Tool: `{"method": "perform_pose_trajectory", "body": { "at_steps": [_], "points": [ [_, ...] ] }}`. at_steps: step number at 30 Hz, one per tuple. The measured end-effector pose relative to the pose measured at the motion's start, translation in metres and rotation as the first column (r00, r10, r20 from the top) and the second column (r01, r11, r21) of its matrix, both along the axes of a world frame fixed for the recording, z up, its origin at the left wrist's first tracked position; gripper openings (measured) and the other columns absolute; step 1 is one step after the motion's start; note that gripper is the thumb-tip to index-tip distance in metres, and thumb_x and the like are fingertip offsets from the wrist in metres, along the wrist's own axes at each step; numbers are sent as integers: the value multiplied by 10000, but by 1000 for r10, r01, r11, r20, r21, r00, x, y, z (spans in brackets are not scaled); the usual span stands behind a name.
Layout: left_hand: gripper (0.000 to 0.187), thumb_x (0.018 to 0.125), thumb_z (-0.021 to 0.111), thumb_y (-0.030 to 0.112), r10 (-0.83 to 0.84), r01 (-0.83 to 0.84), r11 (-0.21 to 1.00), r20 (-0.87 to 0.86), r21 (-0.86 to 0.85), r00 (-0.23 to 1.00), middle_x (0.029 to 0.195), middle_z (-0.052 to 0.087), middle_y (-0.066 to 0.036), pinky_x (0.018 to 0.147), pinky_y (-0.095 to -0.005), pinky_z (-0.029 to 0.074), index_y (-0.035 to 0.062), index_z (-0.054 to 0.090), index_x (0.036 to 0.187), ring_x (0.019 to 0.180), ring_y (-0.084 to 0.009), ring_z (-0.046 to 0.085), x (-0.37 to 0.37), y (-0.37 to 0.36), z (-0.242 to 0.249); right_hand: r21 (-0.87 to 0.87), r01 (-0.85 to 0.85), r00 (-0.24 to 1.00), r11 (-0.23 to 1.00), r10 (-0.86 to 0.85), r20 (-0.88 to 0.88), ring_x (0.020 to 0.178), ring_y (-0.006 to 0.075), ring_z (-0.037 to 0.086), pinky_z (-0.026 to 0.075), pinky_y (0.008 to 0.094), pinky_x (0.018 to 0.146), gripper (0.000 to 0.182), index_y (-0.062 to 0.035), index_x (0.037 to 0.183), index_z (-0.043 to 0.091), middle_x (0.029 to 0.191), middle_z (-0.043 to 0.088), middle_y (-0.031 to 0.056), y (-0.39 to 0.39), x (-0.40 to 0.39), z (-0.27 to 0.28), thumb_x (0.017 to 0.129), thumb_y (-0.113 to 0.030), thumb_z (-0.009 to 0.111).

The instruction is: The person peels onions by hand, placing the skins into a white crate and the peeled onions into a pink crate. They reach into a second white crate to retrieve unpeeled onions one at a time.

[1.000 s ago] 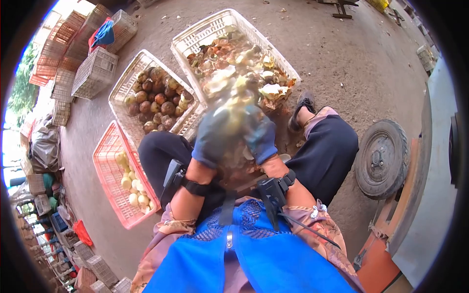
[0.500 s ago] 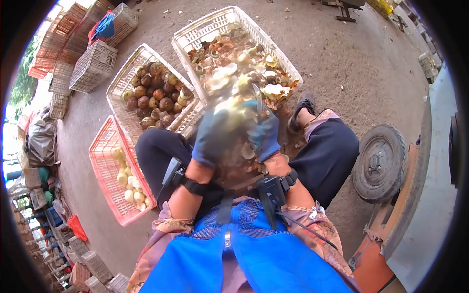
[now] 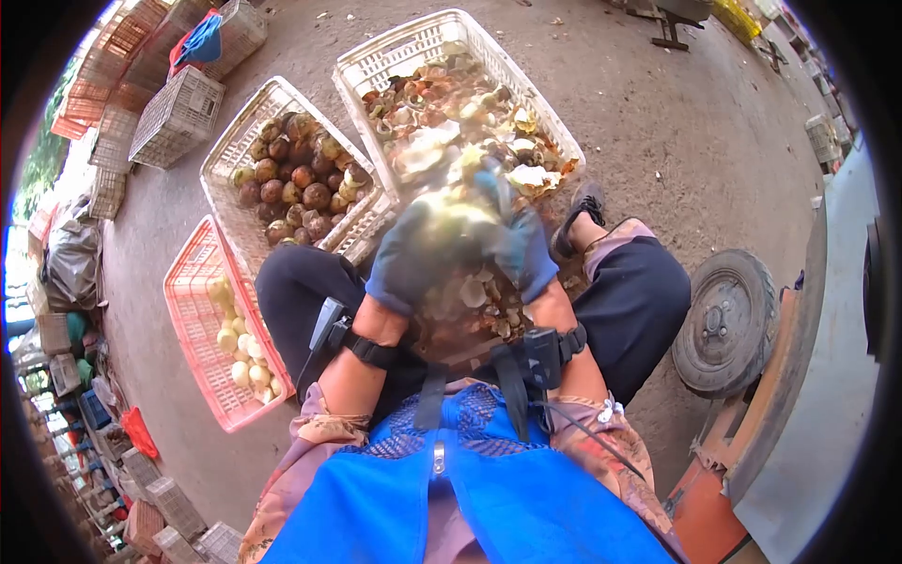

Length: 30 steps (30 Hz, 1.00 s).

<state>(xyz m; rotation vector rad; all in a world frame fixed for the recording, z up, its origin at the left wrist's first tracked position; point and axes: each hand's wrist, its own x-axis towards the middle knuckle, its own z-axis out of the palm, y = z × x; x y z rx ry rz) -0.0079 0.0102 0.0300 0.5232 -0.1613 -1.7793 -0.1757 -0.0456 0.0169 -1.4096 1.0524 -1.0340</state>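
Holding pale round vegetable (image 3: 451, 224) near white plastic crate (image 3: 520, 91).
Clamped on by blue-gloved left grip (image 3: 399, 256); too blurred to tell, blue-gloved right grip (image 3: 526, 246).

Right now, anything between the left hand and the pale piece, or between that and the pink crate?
Nothing visible stands between the left hand and the pale piece; blur hides the exact contact. Toward the pink crate, the left knee lies across the direct line in this view.

a blue zipped vest (image 3: 371, 508) goes with floral sleeves (image 3: 299, 461) and dark trousers (image 3: 639, 291).
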Motion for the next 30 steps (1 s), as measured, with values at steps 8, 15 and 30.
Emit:
{"method": "perform_pose_trajectory", "body": {
  "at_steps": [8,15,30],
  "points": [
    [223,905,624,102,-20,22,1000,180,-9,983,1042,674,-112,848,-371,560,3,626,1105,973,-236,654,20,5,-26,-258,-302,915,918,203,-349,947,294,672,543,361,825,398,-45,1186,646,1149,670,158,-7,0,-12,827,-217,624],
    [195,874,592,46,525,577,753,818,-316,-236,991,676,-43,827,-296,537,-3,656,1051,906,-153,646,28,-5,-7,-293,-218,942,931,122,-312,843,303,684,542,373,757,269,-72,1069,674,1018,692,143,-5,4,-16,821,-165,624],
    [210,859,617,91,133,292,922,916,-255,379,976,682,-77,728,-256,540,-9,660,1039,837,-152,660,5,2,12,-152,-61,939,987,5,-344,847,336,691,555,409,777,219,-72,985,702,954,704,176,-19,5,1,838,-173,575]
  ]
}}
